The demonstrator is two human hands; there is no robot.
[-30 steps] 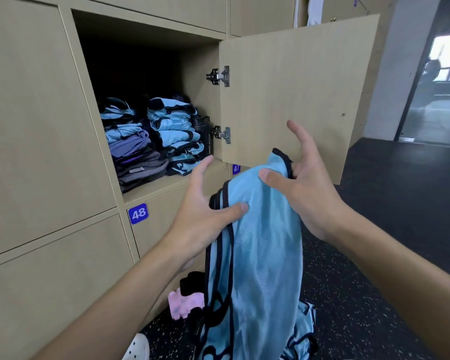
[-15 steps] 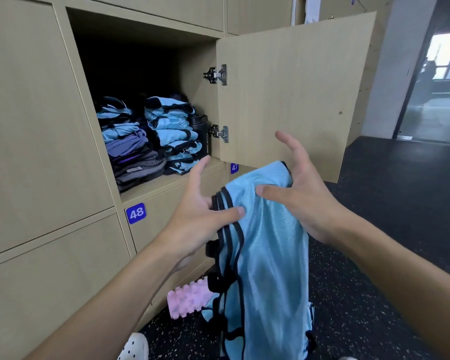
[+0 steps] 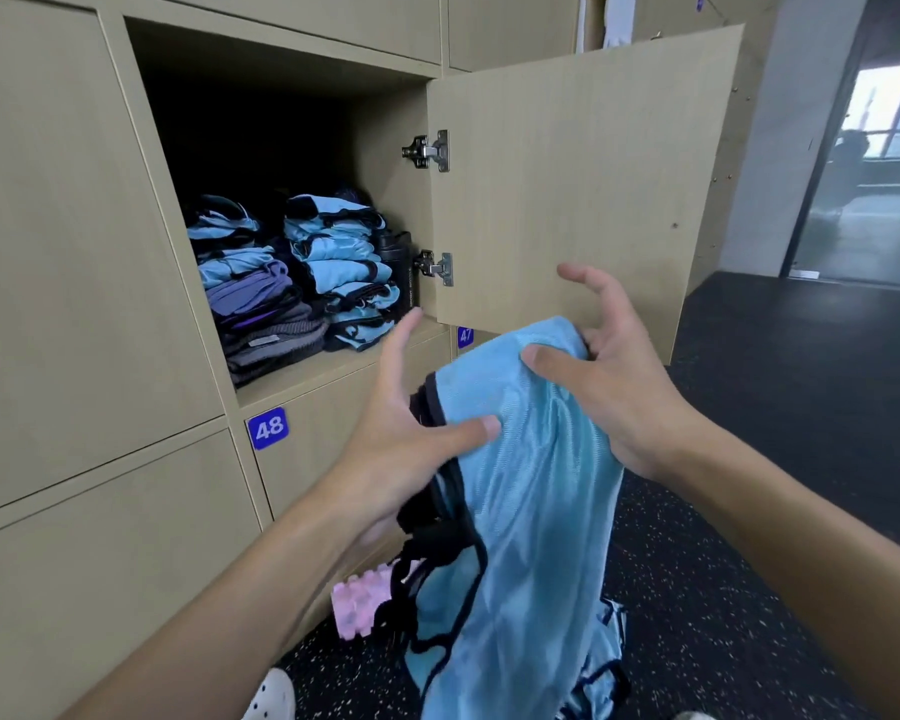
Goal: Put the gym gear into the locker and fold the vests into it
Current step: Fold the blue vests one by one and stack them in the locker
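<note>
Floor (image 3: 780, 491): dark, speckled, lower right.
Locker (image 3: 302, 377): open, upper left (folded vests (image 3: 340, 272) stacked inside).
Vest (image 3: 533, 517): blue, hanging at centre.
Left hand (image 3: 401, 452): thumb pinching vest's edge.
Right hand (image 3: 622, 389): pinching vest's top.

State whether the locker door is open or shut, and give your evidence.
Open. The locker door stands turned outward on its hinges, and the folded vests stacked inside are in plain view.

Blue tag (image 3: 267, 428) "48" on locker front; "47" tag (image 3: 465, 335) (partly hidden).
</note>
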